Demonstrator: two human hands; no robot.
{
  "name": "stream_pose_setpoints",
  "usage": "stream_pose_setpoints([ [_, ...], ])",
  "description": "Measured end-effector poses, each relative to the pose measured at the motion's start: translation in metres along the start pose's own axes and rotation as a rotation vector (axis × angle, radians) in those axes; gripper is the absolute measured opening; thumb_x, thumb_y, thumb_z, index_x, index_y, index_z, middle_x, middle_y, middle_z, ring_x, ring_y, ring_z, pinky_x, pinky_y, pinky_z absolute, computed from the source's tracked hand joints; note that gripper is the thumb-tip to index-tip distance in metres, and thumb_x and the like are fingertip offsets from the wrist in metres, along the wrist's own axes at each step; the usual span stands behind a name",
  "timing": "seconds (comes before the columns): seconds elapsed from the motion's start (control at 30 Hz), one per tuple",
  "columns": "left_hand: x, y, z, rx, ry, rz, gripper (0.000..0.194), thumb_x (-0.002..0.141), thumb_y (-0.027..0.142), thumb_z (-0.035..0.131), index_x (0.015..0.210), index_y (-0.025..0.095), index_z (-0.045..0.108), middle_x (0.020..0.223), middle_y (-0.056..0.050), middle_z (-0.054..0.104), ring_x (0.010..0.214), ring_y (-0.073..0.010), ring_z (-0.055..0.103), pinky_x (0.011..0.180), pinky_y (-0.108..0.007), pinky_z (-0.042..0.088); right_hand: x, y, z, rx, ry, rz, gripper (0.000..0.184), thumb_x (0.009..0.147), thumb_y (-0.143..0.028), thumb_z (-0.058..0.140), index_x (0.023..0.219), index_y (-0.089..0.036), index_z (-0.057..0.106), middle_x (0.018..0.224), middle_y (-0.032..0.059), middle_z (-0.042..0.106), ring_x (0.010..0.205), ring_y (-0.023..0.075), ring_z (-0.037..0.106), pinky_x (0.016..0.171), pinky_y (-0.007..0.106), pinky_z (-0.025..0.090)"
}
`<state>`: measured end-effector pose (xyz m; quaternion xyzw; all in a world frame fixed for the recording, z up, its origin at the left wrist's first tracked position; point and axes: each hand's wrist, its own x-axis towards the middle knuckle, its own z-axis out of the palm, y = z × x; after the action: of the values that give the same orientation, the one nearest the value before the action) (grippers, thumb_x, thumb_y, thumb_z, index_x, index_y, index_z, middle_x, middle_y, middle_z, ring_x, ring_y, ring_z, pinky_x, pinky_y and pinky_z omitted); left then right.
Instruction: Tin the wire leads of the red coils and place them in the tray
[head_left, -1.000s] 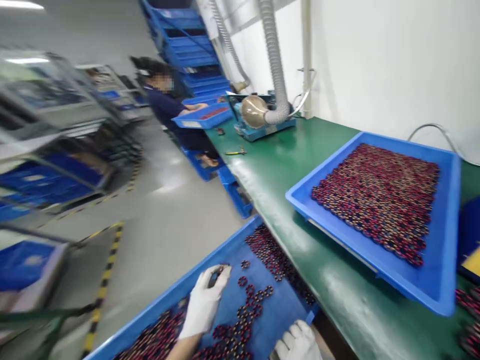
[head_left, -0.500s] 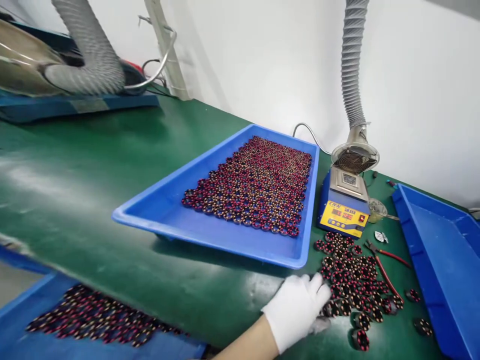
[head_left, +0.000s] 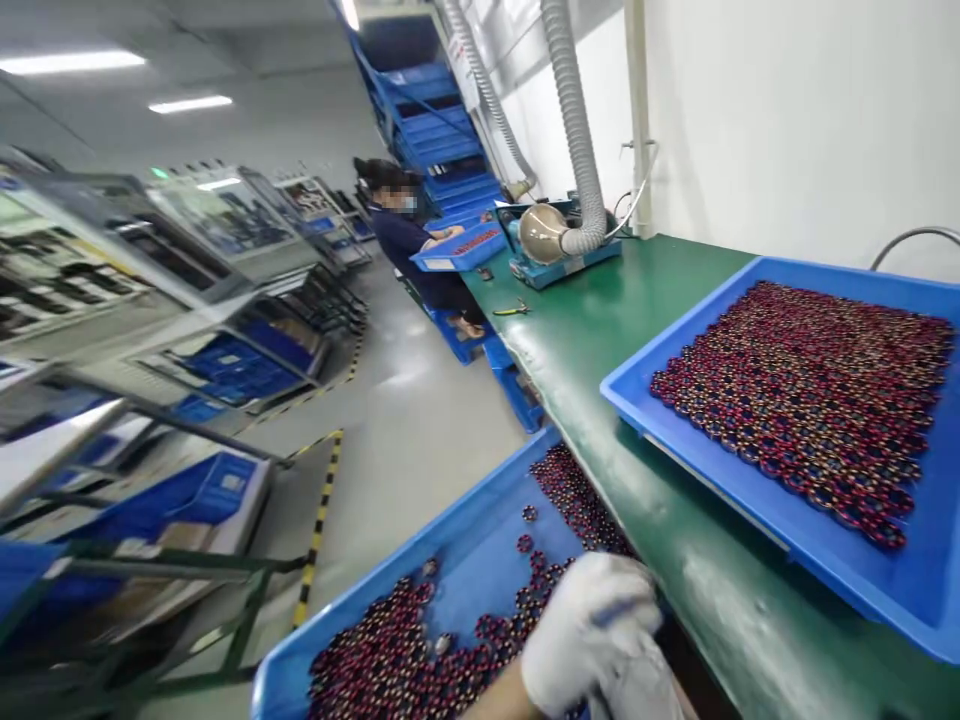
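My left hand (head_left: 589,615), in a white glove, hovers over the right end of a blue tray (head_left: 420,545) that sits low beside the bench. Its fingers are curled under and blurred, so what they hold stays hidden. A second white glove, my right hand (head_left: 637,685), shows just below it, mostly covered and cut off by the frame's bottom edge. Several small red and black wound coils (head_left: 397,660) lie loose in that tray, with a bare blue patch in the middle.
On the green bench (head_left: 600,300) a larger blue tray (head_left: 637,400) holds coils (head_left: 810,390) packed in rows. A grey extraction hose (head_left: 577,110) hangs further back. A seated co-worker (head_left: 409,240) handles another blue tray. Metal racks (head_left: 150,300) line the left aisle.
The view has swung back left from the bench's right end to the low tray and the aisle. The gloved hand that rested by the loose coils on the bench is now over the low tray.
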<state>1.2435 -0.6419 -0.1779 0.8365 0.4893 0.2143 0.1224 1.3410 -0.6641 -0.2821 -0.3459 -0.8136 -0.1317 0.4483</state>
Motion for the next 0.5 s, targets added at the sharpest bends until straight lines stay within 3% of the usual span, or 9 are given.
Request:
stream_pose_setpoints([
  [0.1,-0.042,-0.078,-0.010,0.192,-0.054,-0.287,0.026,0.084,0.019,0.042,0.109,0.018,0.051,0.108,-0.012,0.058,0.096,-0.0261,0.056,0.080,-0.042,0.046,-0.003,0.000,-0.003,0.189,-0.043,0.037,0.049,0.091,-0.028,0.025,0.056,-0.022,0.059,0.048,-0.0015,0.055,0.053,0.0134,0.055,0.070,0.029,0.049],
  [0.17,-0.064,-0.122,-0.010,0.284,-0.135,-0.382,0.046,0.078,0.019,0.053,0.122,0.015,0.042,0.127,-0.018,0.044,0.114,-0.0358,0.043,0.086,-0.054,0.040,-0.006,0.002,-0.007,0.225,-0.069,0.066,0.041,0.089,-0.025,0.029,0.061,-0.021,0.059,0.050,-0.0005,0.056,0.056,0.0141,0.055,0.077,0.029,0.045],
  [0.23,-0.079,-0.156,-0.007,0.324,-0.228,-0.414,0.069,0.069,0.023,0.064,0.129,0.013,0.032,0.136,-0.020,0.031,0.123,-0.0389,0.030,0.094,-0.057,0.032,-0.008,0.003,-0.009,0.252,-0.093,0.083,0.034,0.087,-0.024,0.033,0.065,-0.021,0.059,0.054,-0.0002,0.058,0.059,0.0146,0.054,0.081,0.029,0.042],
  [0.37,-0.083,-0.196,-0.003,0.306,-0.386,-0.330,0.106,0.045,0.036,0.079,0.134,0.016,0.024,0.140,-0.021,0.023,0.125,-0.0421,0.023,0.098,-0.057,0.026,-0.010,0.002,-0.009,0.297,-0.141,0.091,0.027,0.086,-0.023,0.036,0.071,-0.022,0.058,0.059,0.0000,0.059,0.064,0.0159,0.055,0.087,0.032,0.037],
  [0.5,-0.071,-0.203,0.000,0.216,-0.471,-0.119,0.108,0.040,0.048,0.079,0.133,0.026,0.028,0.138,-0.017,0.029,0.121,-0.0396,0.033,0.099,-0.053,0.028,-0.014,0.003,-0.008,0.307,-0.224,0.069,0.020,0.083,-0.022,0.040,0.074,-0.021,0.058,0.061,0.0004,0.059,0.066,0.0168,0.055,0.088,0.034,0.036],
])
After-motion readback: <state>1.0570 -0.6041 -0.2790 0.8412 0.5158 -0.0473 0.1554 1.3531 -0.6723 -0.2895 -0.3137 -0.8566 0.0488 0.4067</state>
